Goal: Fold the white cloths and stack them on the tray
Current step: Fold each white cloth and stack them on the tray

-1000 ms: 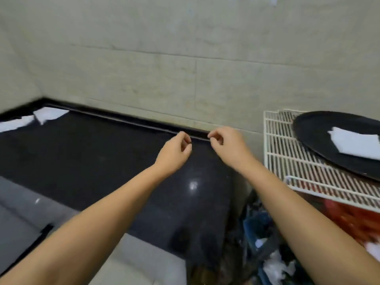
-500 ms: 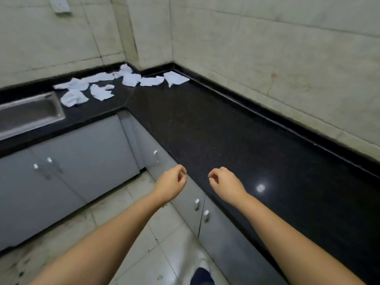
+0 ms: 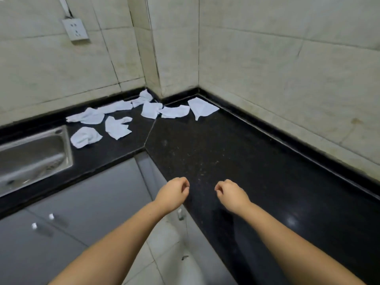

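Swinging off the tray, which has left view, the head now faces the corner where the white cloths (image 3: 152, 110) lie crumpled on the black surface (image 3: 226, 161). So next cloth, likely. Left hand (image 3: 172, 194) and right hand (image 3: 231, 194) hang loosely curled, each grip empty. The cloths run as a band (no shared heading) from sink (image 3: 35, 159) to corner.

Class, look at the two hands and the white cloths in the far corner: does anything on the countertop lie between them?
Nothing visible does. Bare black countertop separates the left hand and right hand from the white cloths. The sink sits off to the left.
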